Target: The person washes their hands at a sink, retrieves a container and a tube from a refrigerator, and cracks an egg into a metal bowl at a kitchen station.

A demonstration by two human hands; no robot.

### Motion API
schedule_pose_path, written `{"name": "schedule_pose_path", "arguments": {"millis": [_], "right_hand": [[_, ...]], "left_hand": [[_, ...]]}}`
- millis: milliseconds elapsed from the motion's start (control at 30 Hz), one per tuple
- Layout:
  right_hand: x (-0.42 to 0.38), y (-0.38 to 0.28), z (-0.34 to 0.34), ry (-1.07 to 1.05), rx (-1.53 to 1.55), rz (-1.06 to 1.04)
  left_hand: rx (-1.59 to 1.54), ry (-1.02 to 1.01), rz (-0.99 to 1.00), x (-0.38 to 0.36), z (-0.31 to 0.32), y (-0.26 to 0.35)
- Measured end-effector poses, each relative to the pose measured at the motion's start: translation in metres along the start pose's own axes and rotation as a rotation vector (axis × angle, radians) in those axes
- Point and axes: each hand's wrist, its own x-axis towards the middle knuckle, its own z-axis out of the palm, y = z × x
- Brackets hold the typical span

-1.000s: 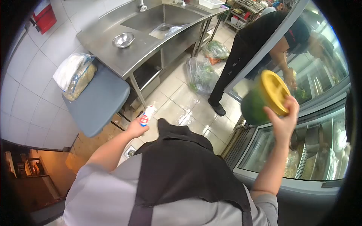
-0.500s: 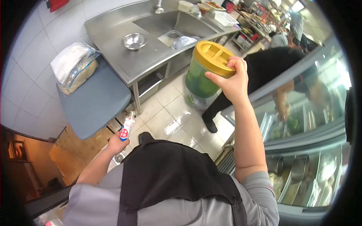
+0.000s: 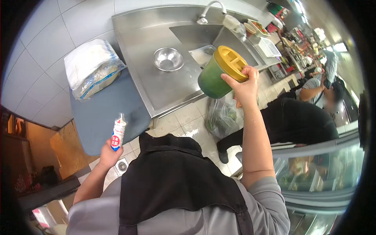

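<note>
My left hand [image 3: 110,155] is closed around the lower end of a tofu tube [image 3: 118,130], white with a red round label and a blue end. The tube points up, over the edge of a blue-grey board-like surface [image 3: 102,121]. On the right, my right hand [image 3: 247,87] grips the rim of the yellow lid on a green-looking lidded tub [image 3: 214,79], thumb on the near side. The tub is tilted and held in the air before the steel sink counter [image 3: 143,84]. What fills it cannot be made out.
A steel bowl [image 3: 168,59] stands on the counter beside the sink, below a white tap [image 3: 203,19]. A white plastic bag [image 3: 92,64] lies on the blue-grey surface. A clear bag of greens [image 3: 223,117] is near a bending person in black [image 3: 299,121]. A glass-fronted cooler [image 3: 321,172] is at right.
The sink counter now appears nearer. Both hands still hold the tube and the tub; the tube has risen in view. The person in black has shifted, and the bag of greens shows more.
</note>
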Motion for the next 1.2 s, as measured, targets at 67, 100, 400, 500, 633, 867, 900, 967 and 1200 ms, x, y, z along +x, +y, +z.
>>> {"name": "schedule_pose_path", "arguments": {"millis": [67,100,400,500,633,867,900,967,1200], "right_hand": [[0.008,0.01,0.022,-0.045,0.04,0.037],[0.011,0.017,0.031,-0.052,0.055,0.024],[0.024,0.081,0.123,-0.111,0.285,-0.278],[0.02,0.087,0.123,-0.223,0.327,-0.324],[0.022,0.1,0.094,-0.202,0.383,-0.32],[-0.028,0.165,0.075,-0.362,0.517,0.277],[-0.037,0.166,0.073,-0.376,0.464,0.208],[-0.053,0.166,0.065,-0.405,0.354,0.071],[-0.073,0.123,0.027,-0.529,0.156,0.056]], "left_hand": [[-0.021,0.065,0.004,0.002,0.003,0.007],[-0.03,0.099,0.001,0.0,0.005,0.014],[-0.145,0.381,-0.253,-0.036,0.041,0.087],[-0.107,0.416,-0.251,-0.042,0.052,0.099],[-0.267,0.454,-0.184,-0.035,0.057,0.111],[-0.445,0.383,0.065,0.063,0.046,0.146],[-0.429,0.299,0.102,0.087,0.043,0.151],[-0.154,0.278,0.161,0.126,0.037,0.186],[0.264,0.036,0.142,0.268,0.037,0.274]]}}
